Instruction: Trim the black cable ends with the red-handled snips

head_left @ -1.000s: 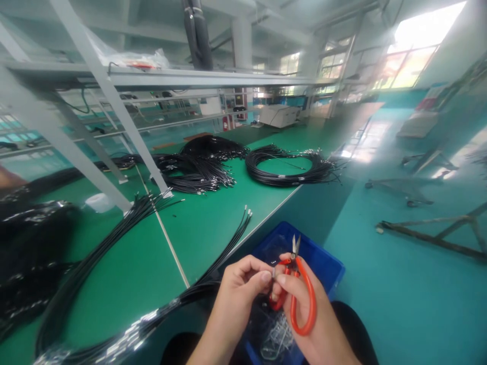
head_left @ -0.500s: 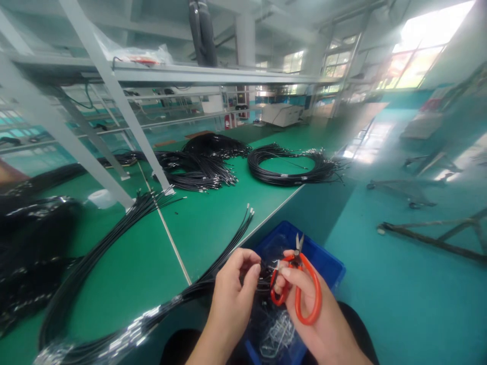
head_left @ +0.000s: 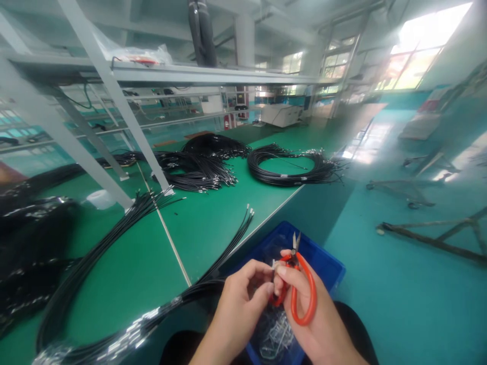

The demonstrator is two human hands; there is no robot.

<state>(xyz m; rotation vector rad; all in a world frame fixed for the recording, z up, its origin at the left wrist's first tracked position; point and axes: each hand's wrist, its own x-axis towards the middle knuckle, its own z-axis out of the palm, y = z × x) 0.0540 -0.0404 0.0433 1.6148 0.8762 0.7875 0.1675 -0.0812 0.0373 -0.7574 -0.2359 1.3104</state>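
Note:
Scissors with red handles (head_left: pixel 312 298) rest in my right hand (head_left: pixel 317 317), their blades pointing up and slightly apart. The thumb and finger of that hand also pinch at a small whitish cable tip (head_left: pixel 274 264). Close beside it, my left hand (head_left: pixel 240 304) has its thumb and fingers closed around the dark end of a cable (head_left: pixel 273 276), partly hidden by the fingers. A bundle of black cables (head_left: pixel 205 288) runs from the bench to behind my left hand. Below both hands is a blue bin (head_left: pixel 337 268) with pale plastic scraps (head_left: pixel 276 338) in it.
Coiled black cables (head_left: pixel 281 178) and more cable bundles (head_left: pixel 201 177) lie on the green bench (head_left: pixel 213 223). White shelf posts (head_left: pixel 125 116) rise at left. A large dark heap (head_left: pixel 34 253) sits far left. Wheeled metal frames (head_left: pixel 429 238) stand on the floor at right.
My left hand has moved right, its fingers now meeting those of my right hand at the cable tip. The scissors have shifted slightly left.

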